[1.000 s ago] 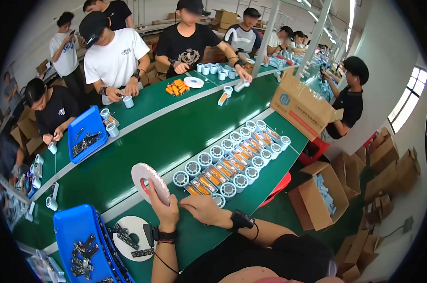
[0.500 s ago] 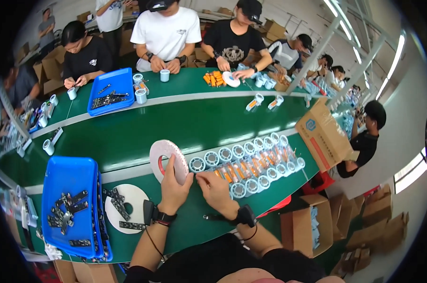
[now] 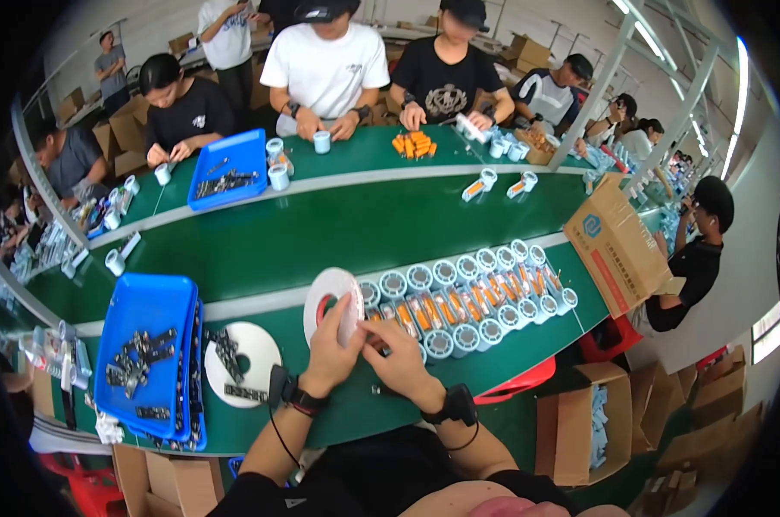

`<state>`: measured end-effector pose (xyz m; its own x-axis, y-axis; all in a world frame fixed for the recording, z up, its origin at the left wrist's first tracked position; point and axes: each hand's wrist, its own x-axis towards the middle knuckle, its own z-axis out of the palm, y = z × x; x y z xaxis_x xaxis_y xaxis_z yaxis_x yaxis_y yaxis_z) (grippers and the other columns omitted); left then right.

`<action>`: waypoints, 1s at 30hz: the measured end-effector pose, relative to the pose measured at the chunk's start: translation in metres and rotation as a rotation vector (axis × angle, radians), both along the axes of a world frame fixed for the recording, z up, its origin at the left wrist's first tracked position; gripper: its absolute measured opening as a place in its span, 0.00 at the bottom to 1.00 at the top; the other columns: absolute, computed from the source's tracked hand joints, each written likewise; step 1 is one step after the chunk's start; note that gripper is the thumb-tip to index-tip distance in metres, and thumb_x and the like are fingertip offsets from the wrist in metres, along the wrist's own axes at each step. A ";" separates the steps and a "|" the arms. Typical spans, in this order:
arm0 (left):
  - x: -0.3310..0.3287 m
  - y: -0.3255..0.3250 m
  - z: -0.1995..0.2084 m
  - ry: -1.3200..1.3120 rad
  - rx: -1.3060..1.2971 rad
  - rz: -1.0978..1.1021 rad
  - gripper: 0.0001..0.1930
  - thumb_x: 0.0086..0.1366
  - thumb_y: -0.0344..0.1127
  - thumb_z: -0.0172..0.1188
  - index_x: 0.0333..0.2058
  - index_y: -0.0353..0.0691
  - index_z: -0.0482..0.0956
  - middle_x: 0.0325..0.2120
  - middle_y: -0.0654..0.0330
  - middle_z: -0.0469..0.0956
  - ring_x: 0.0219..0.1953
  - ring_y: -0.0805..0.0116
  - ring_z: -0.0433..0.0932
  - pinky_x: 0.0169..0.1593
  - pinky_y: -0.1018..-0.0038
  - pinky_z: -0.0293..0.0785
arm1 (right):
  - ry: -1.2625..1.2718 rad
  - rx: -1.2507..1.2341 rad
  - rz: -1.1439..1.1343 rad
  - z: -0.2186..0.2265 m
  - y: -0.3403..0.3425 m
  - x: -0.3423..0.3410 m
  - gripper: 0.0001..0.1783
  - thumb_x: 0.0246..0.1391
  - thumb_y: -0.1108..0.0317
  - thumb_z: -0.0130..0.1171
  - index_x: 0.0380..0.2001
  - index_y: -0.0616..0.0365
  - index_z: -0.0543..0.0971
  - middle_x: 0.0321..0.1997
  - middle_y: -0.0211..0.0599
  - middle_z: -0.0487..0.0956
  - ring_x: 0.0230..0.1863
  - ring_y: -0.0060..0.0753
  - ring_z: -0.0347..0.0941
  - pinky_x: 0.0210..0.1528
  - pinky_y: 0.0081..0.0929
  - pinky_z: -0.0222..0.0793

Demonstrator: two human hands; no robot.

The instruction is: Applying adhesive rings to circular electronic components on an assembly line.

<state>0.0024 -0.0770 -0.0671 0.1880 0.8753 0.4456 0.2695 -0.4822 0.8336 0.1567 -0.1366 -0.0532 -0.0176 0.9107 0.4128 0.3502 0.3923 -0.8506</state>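
My left hand point(image 3: 332, 355) is closed round a white roll of tape point(image 3: 335, 279) with a reddish core, holding it upright above the green bench. At the roll's right edge is my right hand point(image 3: 399, 355), thumb and fingers pinched together. Whatever lies between those fingertips is too small to make out. Just beyond the right hand, light-blue round-ended units point(image 3: 439, 345) stand in a double row, with orange cells point(image 3: 453, 303) between their ends. To the left of my left wrist, a second white disc point(image 3: 268, 349) lies flat, with dark circuit boards point(image 3: 245, 392) on it.
Stacked blue trays point(image 3: 149, 297) with circuit boards stand at the left. An open carton point(image 3: 618, 250) leans at the bench's right end, near a red stool point(image 3: 519, 383). Across the green bench point(image 3: 261, 250), several people work beside another blue tray point(image 3: 245, 151) and a pile of orange cells point(image 3: 414, 145).
The view has shifted, moving the scene rightward in the picture. My right fingertips have come up to the roll's edge from a small gap away. Across the bench, a person has tilted up a white disc.
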 end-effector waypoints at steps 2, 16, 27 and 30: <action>-0.004 0.000 0.006 0.023 0.017 -0.006 0.33 0.64 0.36 0.65 0.66 0.32 0.68 0.58 0.39 0.76 0.59 0.43 0.78 0.62 0.60 0.73 | -0.024 0.047 -0.016 0.004 0.003 -0.004 0.19 0.55 0.77 0.66 0.51 0.59 0.81 0.44 0.41 0.80 0.35 0.37 0.82 0.38 0.28 0.79; -0.005 -0.038 0.007 0.115 -0.031 0.095 0.36 0.61 0.35 0.63 0.67 0.32 0.66 0.52 0.41 0.76 0.54 0.39 0.76 0.58 0.57 0.73 | -0.085 0.142 0.000 -0.002 -0.008 -0.006 0.17 0.52 0.79 0.66 0.47 0.57 0.82 0.45 0.39 0.80 0.34 0.37 0.81 0.37 0.29 0.79; -0.026 -0.047 0.030 0.275 -0.167 -0.012 0.42 0.62 0.38 0.63 0.72 0.33 0.57 0.58 0.39 0.70 0.58 0.41 0.73 0.63 0.59 0.68 | -0.098 0.134 0.104 0.000 -0.010 -0.007 0.14 0.49 0.84 0.67 0.39 0.62 0.81 0.41 0.40 0.78 0.33 0.32 0.80 0.35 0.24 0.77; -0.033 -0.065 0.040 0.346 -0.306 -0.119 0.43 0.62 0.39 0.64 0.72 0.34 0.56 0.59 0.39 0.70 0.58 0.39 0.72 0.63 0.58 0.69 | -0.089 0.028 0.137 0.004 -0.016 0.001 0.12 0.49 0.84 0.67 0.37 0.62 0.80 0.40 0.40 0.78 0.32 0.31 0.78 0.33 0.23 0.76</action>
<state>-0.0307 -0.1419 -0.0266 0.3867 0.9200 0.0643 0.5143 -0.2730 0.8130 0.1576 -0.1521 -0.0491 -0.1782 0.8853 0.4294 0.3653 0.4648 -0.8066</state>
